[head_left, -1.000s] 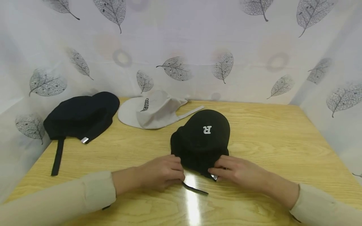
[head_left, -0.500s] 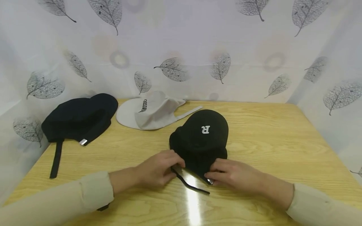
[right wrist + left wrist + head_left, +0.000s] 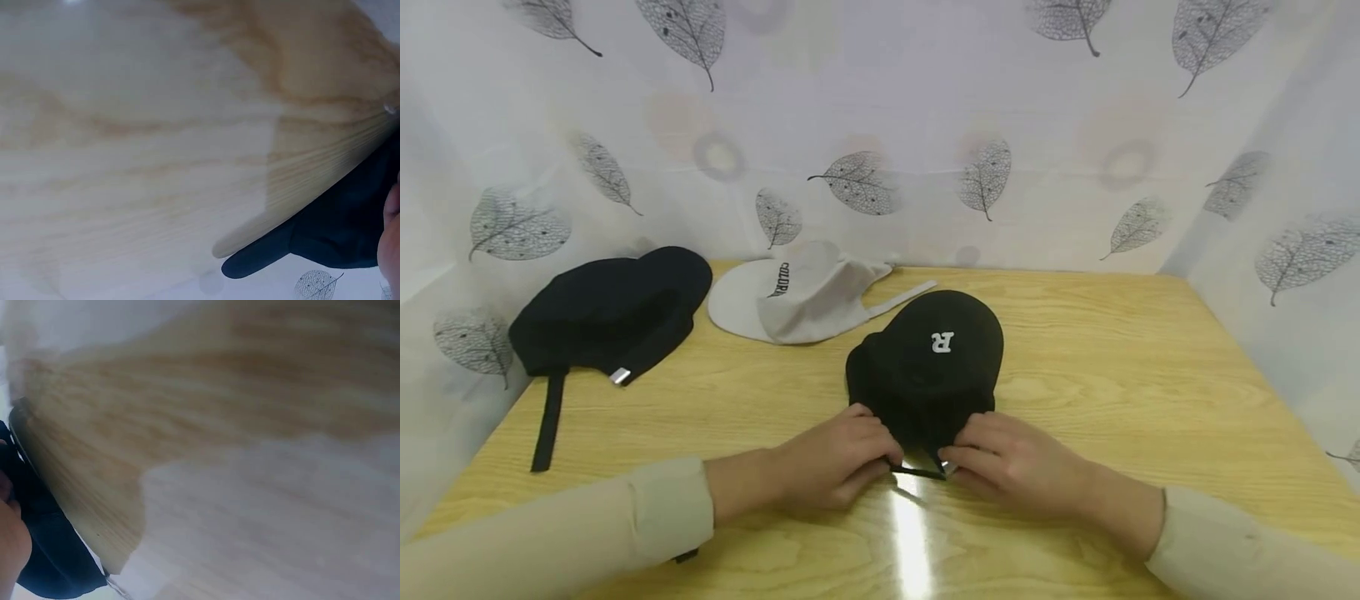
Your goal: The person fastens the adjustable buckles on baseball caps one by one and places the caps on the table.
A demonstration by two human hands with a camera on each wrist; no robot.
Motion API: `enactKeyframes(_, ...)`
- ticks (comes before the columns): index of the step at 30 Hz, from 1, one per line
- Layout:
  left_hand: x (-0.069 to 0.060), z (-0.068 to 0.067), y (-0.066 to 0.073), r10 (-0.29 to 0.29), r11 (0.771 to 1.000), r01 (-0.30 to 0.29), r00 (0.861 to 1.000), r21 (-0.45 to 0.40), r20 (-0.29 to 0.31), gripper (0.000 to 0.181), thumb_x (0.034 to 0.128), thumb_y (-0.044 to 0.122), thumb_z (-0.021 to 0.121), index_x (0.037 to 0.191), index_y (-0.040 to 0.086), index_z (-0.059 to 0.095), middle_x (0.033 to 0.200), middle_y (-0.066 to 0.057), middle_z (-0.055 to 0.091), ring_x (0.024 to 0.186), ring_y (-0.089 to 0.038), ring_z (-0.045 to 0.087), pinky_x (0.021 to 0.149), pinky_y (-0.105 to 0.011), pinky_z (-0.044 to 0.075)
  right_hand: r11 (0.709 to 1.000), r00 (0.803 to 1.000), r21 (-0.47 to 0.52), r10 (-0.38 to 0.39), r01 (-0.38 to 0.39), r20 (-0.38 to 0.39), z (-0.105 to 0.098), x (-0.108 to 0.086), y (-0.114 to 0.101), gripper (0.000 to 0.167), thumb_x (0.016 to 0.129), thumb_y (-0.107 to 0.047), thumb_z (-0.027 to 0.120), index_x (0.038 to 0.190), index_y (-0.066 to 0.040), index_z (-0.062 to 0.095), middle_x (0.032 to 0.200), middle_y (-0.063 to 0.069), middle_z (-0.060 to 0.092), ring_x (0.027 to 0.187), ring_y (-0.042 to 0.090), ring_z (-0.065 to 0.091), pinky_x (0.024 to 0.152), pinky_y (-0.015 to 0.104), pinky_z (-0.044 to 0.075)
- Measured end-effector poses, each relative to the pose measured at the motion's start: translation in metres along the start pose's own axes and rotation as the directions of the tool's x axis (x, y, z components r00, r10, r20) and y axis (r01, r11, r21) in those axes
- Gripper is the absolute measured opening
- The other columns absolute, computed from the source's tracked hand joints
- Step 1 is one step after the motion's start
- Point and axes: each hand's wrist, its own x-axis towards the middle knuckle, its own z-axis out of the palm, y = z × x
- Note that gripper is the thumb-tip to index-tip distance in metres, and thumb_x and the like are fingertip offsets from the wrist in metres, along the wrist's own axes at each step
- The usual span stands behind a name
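A black baseball cap [image 3: 917, 375] with a white letter R lies mid-table in the head view, its brim pointing away from me. At its near left edge my left hand [image 3: 838, 457] pinches the black strap [image 3: 919, 473], whose free end reaches the metal buckle [image 3: 950, 468]. Whether the strap's tip is inside the buckle I cannot tell. My right hand [image 3: 1018, 462] grips the cap's near right edge beside that buckle and partly hides it. Both wrist views catch only part of the cap [image 3: 56, 550] and a bit of each hand [image 3: 390, 247].
Another black cap [image 3: 606, 312] lies at the left, its strap [image 3: 548, 425] hanging toward me. Behind the middle sits a light grey cap [image 3: 820, 296] with dark lettering. A leaf-print curtain [image 3: 910, 92] borders the wooden table [image 3: 1120, 358] at the back and sides.
The strap's loose end has gone from trailing on the table to lying against the buckle. My left hand dipped back from the cap, then moved right with the strap.
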Motion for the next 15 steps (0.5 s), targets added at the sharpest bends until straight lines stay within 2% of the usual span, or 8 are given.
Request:
enactKeyframes(4,0.001,-0.003,0.002,-0.087,0.996,0.087,0.996,-0.013,-0.012,0.025,0.0927,0.003,0.058,0.117,0.01,0.059,0.104,0.005,0.067,0.092,-0.008,0.061,0.085,-0.026,0.045,0.999,0.995,-0.044,0.022,-0.026,-0.101,-0.001,0.004,0.003,0.023,0.101,-0.019,0.059,0.102,-0.002,0.074,0.095,0.003,0.067,0.082,0.018,0.061,0.075,0.029,0.053)
enactKeyframes(7,0.003,-0.004,0.004,-0.144,0.989,0.144,0.989,-0.03,-0.017,0.034,0.094,0.0,0.053,0.126,0.01,0.054,0.106,0.003,0.066,0.089,-0.009,0.058,0.083,-0.024,0.047,0.997,0.989,-0.071,0.034,-0.045,-0.143,-0.001,0.007,0.004,0.024,0.101,-0.02,0.059,0.098,-0.002,0.074,0.091,0.003,0.066,0.08,0.018,0.061,0.074,0.029,0.054)
enactKeyframes(11,0.006,-0.002,0.003,-0.147,0.988,0.144,0.987,-0.052,-0.067,0.032,0.092,-0.005,0.051,0.121,0.009,0.056,0.104,-0.001,0.062,0.09,-0.009,0.058,0.085,-0.02,0.05,0.996,0.987,-0.062,0.054,-0.064,-0.15,-0.001,0.01,0.005,0.023,0.099,-0.022,0.061,0.097,-0.003,0.074,0.091,0.002,0.065,0.079,0.016,0.06,0.072,0.026,0.053)
enactKeyframes(13,0.008,-0.001,0.001,-0.13,0.991,0.124,0.984,-0.049,-0.122,0.028,0.0893,-0.006,0.051,0.113,0.008,0.058,0.101,-0.002,0.06,0.09,-0.009,0.058,0.084,-0.018,0.05,0.994,0.984,-0.037,0.101,-0.108,-0.145,0.0,0.012,0.005,0.023,0.099,-0.024,0.062,0.097,-0.004,0.074,0.09,0.0,0.064,0.078,0.013,0.058,0.071,0.021,0.051)
enactKeyframes(15,0.009,0.0,0.0,-0.113,0.994,0.111,0.975,-0.021,-0.193,0.022,0.0884,-0.004,0.055,0.108,0.007,0.059,0.098,-0.001,0.059,0.088,-0.009,0.058,0.082,-0.017,0.05,0.982,0.972,0.018,0.19,-0.189,-0.136,0.002,0.013,0.003,0.024,0.098,-0.027,0.063,0.098,-0.005,0.074,0.09,-0.001,0.063,0.078,0.01,0.057,0.07,0.017,0.049)
